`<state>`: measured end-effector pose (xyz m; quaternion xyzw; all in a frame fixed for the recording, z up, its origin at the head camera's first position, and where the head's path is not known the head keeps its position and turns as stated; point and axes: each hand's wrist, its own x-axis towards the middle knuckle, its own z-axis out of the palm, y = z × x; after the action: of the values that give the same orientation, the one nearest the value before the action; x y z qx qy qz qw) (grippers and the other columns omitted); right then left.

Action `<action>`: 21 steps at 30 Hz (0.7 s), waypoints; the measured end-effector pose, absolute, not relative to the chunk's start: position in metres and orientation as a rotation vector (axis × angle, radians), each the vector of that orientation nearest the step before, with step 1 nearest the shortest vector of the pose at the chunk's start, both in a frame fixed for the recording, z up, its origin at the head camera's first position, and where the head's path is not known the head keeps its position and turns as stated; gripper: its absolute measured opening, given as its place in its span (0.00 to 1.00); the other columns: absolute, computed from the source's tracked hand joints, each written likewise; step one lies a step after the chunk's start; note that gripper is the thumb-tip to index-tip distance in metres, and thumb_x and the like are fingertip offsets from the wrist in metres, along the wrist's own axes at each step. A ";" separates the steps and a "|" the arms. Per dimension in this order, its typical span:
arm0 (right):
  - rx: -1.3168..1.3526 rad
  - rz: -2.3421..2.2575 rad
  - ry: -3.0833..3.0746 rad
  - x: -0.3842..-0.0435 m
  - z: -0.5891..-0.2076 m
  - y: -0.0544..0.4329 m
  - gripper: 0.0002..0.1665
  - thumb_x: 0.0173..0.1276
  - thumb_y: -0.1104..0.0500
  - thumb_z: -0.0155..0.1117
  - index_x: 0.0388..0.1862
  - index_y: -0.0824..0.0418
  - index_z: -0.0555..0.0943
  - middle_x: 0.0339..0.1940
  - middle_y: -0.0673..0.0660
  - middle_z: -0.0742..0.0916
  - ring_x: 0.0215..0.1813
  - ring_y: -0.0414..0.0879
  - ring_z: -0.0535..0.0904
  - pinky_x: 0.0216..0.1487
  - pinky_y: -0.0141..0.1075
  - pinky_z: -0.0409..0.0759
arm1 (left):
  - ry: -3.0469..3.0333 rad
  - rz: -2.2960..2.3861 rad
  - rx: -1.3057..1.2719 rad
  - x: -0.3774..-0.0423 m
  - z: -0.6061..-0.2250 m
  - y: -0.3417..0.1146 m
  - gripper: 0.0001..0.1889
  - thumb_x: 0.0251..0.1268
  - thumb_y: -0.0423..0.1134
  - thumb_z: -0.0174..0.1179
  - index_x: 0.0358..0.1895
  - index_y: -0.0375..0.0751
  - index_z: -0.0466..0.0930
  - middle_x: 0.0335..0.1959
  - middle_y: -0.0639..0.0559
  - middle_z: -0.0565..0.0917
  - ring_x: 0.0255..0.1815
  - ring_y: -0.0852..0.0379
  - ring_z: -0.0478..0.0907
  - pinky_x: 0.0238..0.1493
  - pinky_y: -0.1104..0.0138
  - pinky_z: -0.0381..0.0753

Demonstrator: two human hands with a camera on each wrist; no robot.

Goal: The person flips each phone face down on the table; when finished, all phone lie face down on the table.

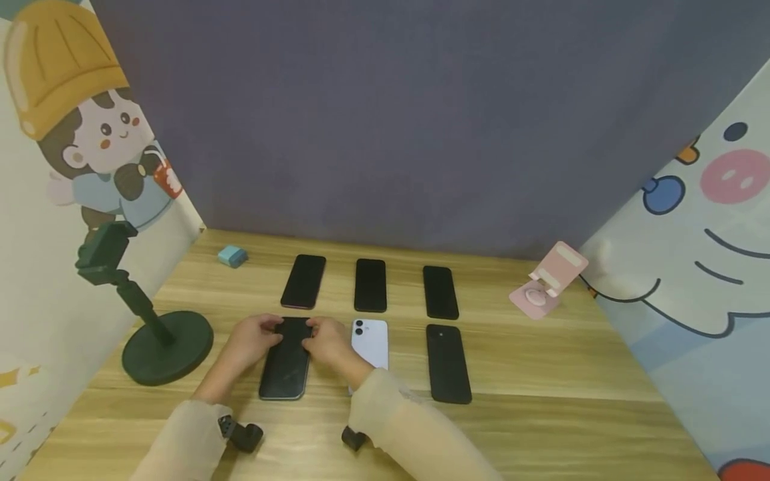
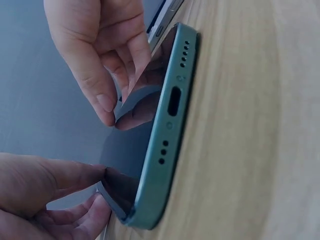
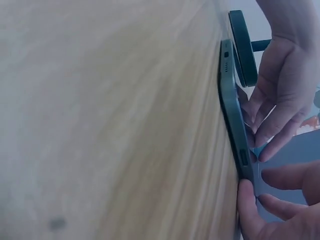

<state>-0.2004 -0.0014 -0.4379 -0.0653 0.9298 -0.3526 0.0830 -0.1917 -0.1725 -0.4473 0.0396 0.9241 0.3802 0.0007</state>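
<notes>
A dark phone (image 1: 285, 367) lies screen up at the front left of the table, its greenish end with a charging port (image 2: 172, 102) facing me. My left hand (image 1: 254, 342) pinches its far left corner, thumb and fingertips at the edge. At the far right corner my right hand (image 1: 332, 344) does likewise. In the left wrist view, the thumb tips reach over the dark screen while other fingers go behind its sides. The right wrist view shows a right fingertip (image 3: 247, 200) against the phone's side. A white phone (image 1: 369, 344), camera side up, is partly hidden by my right arm.
Three dark phones (image 1: 303, 280) (image 1: 369, 285) (image 1: 441, 292) form a back row. Another black phone (image 1: 449, 364) lies front right, back up. A dark green stand (image 1: 168, 347) is at left, a pink stand (image 1: 535, 300) at right, and a small blue block (image 1: 232, 256) at back left.
</notes>
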 end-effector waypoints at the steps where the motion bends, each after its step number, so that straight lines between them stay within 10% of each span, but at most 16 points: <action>1: -0.191 -1.054 2.785 -0.200 -0.438 -0.002 0.22 0.59 0.61 0.72 0.54 0.57 0.84 0.24 0.44 0.77 0.28 0.39 0.72 0.33 0.30 0.73 | 2.902 1.194 0.123 -0.192 -0.447 -0.172 0.15 0.57 0.28 0.65 0.49 0.26 0.80 0.44 0.31 0.82 0.44 0.36 0.80 0.43 0.49 0.80; 21: -0.073 -1.940 2.206 -0.202 -0.435 0.004 0.27 0.56 0.81 0.57 0.56 0.73 0.79 0.36 0.57 0.81 0.32 0.42 0.79 0.34 0.34 0.84 | 2.857 1.303 0.216 -0.190 -0.443 -0.161 0.15 0.62 0.30 0.62 0.51 0.27 0.80 0.47 0.28 0.81 0.46 0.34 0.81 0.44 0.49 0.81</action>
<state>-0.2020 0.0041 -0.4350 -0.0247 0.7468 -0.6568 0.1013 -0.1902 -0.1609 -0.4432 0.0685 0.9077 0.4141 -0.0030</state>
